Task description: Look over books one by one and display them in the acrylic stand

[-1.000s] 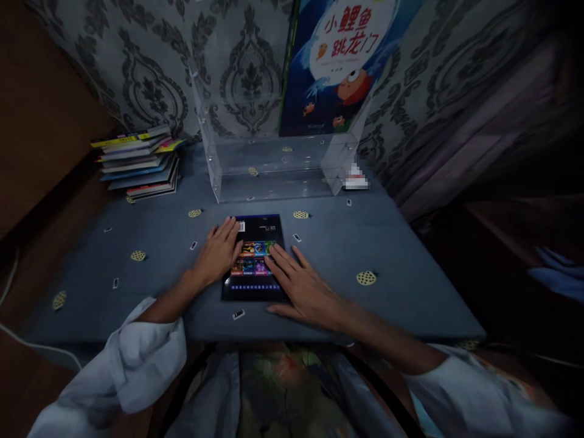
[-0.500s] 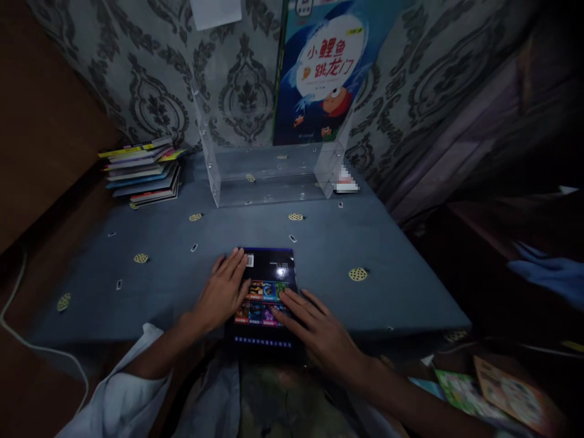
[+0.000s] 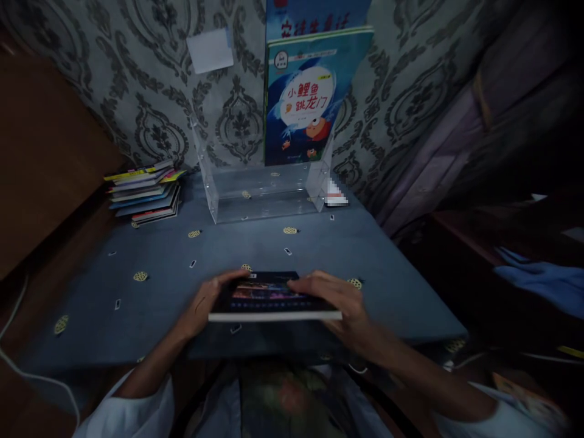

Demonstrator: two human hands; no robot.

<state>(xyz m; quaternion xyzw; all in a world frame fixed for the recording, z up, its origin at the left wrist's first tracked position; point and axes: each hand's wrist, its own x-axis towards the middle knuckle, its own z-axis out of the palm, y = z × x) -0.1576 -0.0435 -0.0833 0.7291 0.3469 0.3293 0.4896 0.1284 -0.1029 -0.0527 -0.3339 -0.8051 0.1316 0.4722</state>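
Note:
A dark book point(image 3: 274, 304) with small colourful pictures on its cover is held level above the near part of the table, its white page edge facing me. My left hand point(image 3: 207, 301) is closed on its left side, fingers along the top. On the right side, my right hand point(image 3: 340, 301) grips it with the thumb on the cover and fingers reaching underneath. Beyond the book stands a clear acrylic rack point(image 3: 269, 207). A blue picture book point(image 3: 298, 103) stands upright at the rack's right, with another blue book point(image 3: 319, 15) behind it.
A stack of books point(image 3: 148, 191) lies at the back left of the table, whose cloth point(image 3: 237, 249) has a pineapple print. A white cable point(image 3: 36, 374) hangs at the left. Blue fabric point(image 3: 538, 283) and a curtain point(image 3: 438, 146) are on the right.
The book has been lifted off the table and tilted so its page edge faces me. My hands have gone from lying flat on its cover to gripping its sides. The view has tipped upward.

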